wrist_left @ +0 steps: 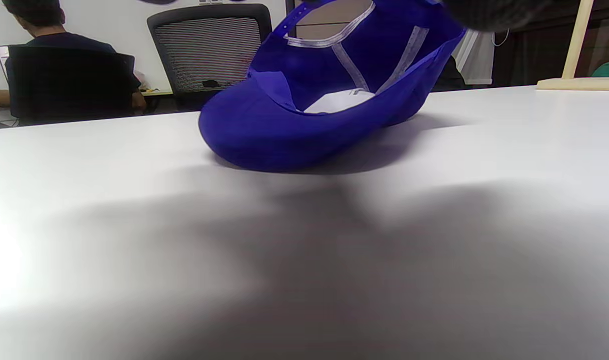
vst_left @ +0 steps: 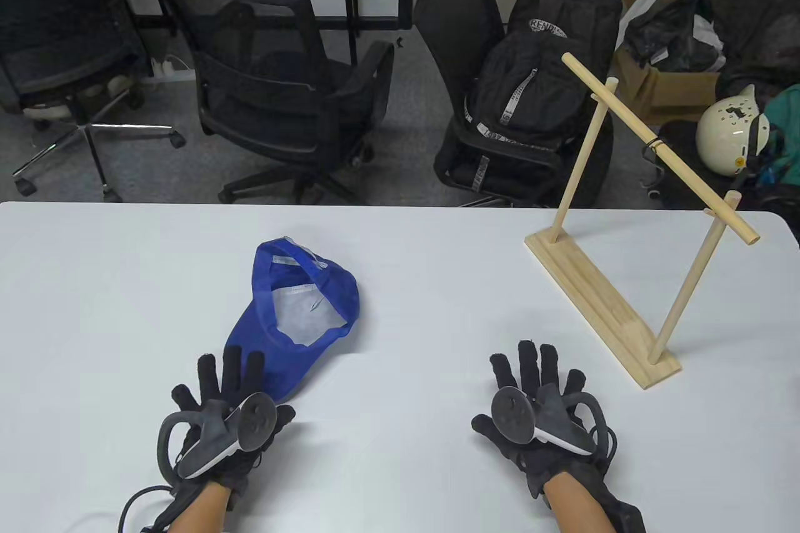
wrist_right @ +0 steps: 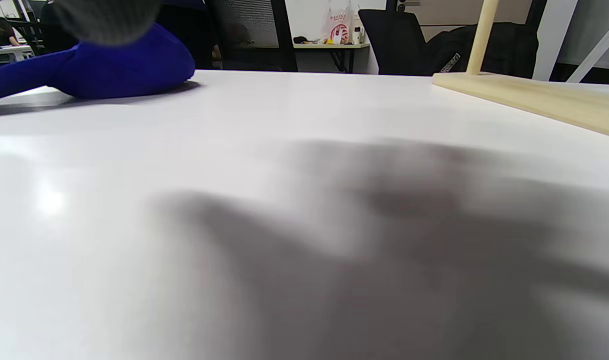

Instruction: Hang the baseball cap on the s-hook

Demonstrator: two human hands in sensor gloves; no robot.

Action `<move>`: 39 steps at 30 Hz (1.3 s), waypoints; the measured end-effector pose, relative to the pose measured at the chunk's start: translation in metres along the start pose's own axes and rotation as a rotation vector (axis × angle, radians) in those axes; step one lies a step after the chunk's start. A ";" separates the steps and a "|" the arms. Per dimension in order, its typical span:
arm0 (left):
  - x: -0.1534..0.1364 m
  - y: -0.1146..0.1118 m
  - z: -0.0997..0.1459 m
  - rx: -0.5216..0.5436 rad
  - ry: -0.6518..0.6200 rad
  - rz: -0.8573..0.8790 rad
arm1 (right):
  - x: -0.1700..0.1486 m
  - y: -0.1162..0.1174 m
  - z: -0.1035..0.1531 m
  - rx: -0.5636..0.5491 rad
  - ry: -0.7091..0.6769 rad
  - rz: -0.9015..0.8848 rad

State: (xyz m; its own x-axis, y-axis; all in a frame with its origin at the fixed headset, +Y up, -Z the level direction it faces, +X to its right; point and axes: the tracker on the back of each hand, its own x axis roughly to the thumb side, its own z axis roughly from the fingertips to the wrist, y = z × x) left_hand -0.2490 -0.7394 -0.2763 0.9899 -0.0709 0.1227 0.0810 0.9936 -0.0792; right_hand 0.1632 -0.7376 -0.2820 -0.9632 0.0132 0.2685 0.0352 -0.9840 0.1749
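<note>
Table (vst_left: 400, 258): white, smooth top with rounded far corners, lightly glossy.
Cap (vst_left: 294, 314): blue, lying upside down left of the middle, opening up, brim toward the near edge.
Wooden rack (vst_left: 600, 302): on the right side, flat base set at a slant, two upright dowels carrying a cross rod.
Left hand (vst_left: 222, 414): flat near the front edge, fingers spread, just beside the brim.
Right hand (vst_left: 540, 408): flat near the front edge, fingers spread, near the rack's base.

Even overhead room light is falling on the white table (vst_left: 400, 283), glare is blooming at the left edge in both wrist views, soft hand shadows are spreading across blurred foregrounds, and wide-lens distortion is bowing the table view's edges.
</note>
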 end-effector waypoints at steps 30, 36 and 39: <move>0.010 0.038 0.001 0.132 0.000 0.067 | 0.003 0.001 -0.009 0.021 -0.004 -0.047; 0.032 0.044 -0.025 0.073 -0.015 0.071 | 0.005 0.004 -0.014 0.036 -0.002 -0.051; 0.045 0.039 -0.040 0.008 -0.006 0.046 | 0.004 0.005 -0.012 0.038 0.008 -0.051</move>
State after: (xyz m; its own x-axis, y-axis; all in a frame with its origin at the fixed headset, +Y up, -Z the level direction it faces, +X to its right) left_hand -0.1969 -0.7074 -0.3136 0.9919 -0.0251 0.1248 0.0349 0.9965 -0.0766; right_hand 0.1565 -0.7447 -0.2916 -0.9660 0.0618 0.2510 -0.0040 -0.9745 0.2243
